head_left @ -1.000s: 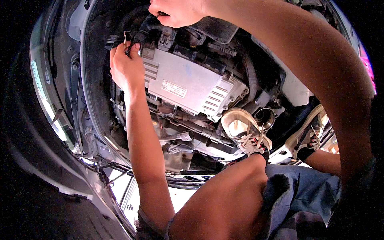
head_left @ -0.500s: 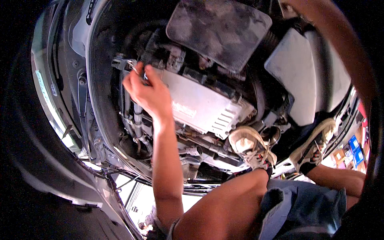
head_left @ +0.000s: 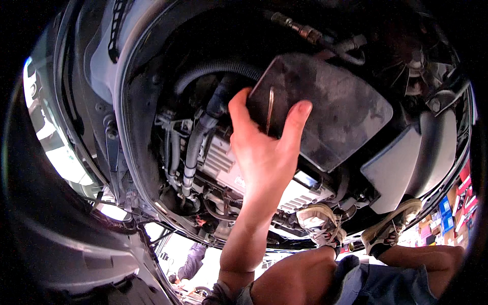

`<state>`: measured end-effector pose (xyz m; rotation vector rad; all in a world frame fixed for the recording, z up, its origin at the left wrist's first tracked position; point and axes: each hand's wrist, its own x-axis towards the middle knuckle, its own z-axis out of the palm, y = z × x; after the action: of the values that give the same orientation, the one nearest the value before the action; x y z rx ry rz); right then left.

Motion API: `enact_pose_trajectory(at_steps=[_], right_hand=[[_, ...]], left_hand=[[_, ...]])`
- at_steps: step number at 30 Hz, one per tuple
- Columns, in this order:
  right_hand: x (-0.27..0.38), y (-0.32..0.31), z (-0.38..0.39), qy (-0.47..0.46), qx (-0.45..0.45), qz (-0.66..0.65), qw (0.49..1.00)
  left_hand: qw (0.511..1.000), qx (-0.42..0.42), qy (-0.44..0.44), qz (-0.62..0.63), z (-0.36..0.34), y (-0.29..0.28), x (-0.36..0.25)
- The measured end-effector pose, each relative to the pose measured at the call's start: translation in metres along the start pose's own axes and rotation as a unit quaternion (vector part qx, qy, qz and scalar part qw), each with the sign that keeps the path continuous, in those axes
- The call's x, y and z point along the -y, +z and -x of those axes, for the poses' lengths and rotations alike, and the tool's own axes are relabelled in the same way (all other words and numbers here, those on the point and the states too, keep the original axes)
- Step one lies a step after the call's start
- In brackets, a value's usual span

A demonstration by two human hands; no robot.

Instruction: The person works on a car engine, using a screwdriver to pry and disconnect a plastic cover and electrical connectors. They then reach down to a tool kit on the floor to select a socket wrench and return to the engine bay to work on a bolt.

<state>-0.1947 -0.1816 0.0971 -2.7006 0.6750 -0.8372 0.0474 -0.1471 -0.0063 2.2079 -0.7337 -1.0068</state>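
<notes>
My left hand (head_left: 267,152) reaches over the engine bay, back of the hand up, with thumb and index finger spread apart. A thin shiny metal rod (head_left: 271,109) with a rounded tip sticks up from between them, its lower end hidden in the hand; the other fingers are out of sight beneath. Just beyond the fingertips lies a dusty dark plastic cover (head_left: 340,112), and I cannot tell whether they touch it. Under my wrist is a ribbed silver metal housing (head_left: 218,155), partly covered by the hand. My right hand is not in view.
A corrugated hose (head_left: 218,67) curves behind the hand, and pipes (head_left: 193,147) run at its left. Grey plastic covers (head_left: 394,165) lie to the right. My shoes (head_left: 320,223) rest at the bay's front edge. Another person (head_left: 190,262) is at lower left, beyond the car.
My left hand has moved right, away from the bracket by the pipes, to the dark cover, carrying the metal rod. The view has shifted, and the arm at upper right is gone.
</notes>
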Motion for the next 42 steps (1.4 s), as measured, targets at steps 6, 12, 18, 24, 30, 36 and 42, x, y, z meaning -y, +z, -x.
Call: enact_pose_trajectory(at_steps=[6,12,18,24,30,36,42], right_hand=[[-0.001,-0.019,0.022,0.069,0.031,-0.019,0.997],[-0.035,-0.023,0.024,0.108,0.05,-0.008,0.993],[-0.052,-0.03,0.029,0.132,0.056,-0.001,0.99],[-0.056,-0.034,0.033,0.145,0.057,0.001,0.988],[-0.064,-0.029,0.027,0.148,0.063,0.005,0.987],[-0.067,-0.029,0.023,0.154,0.068,0.005,0.986],[-0.043,-0.048,0.039,0.158,0.055,0.011,0.986]], left_hand=[[1.0,-0.001,0.001,0.01,0.005,0.003,0.001],[0.999,0.018,-0.02,0.024,0.007,0.001,0.005],[0.994,0.018,-0.035,0.106,-0.002,0.001,0.006],[0.994,0.016,-0.028,0.106,0.013,0.002,0.006],[0.997,0.03,-0.029,0.066,0.011,-0.003,0.007],[0.991,0.021,-0.069,0.116,0.006,-0.001,0.002],[0.99,0.047,-0.082,0.107,-0.005,-0.004,0.003]])
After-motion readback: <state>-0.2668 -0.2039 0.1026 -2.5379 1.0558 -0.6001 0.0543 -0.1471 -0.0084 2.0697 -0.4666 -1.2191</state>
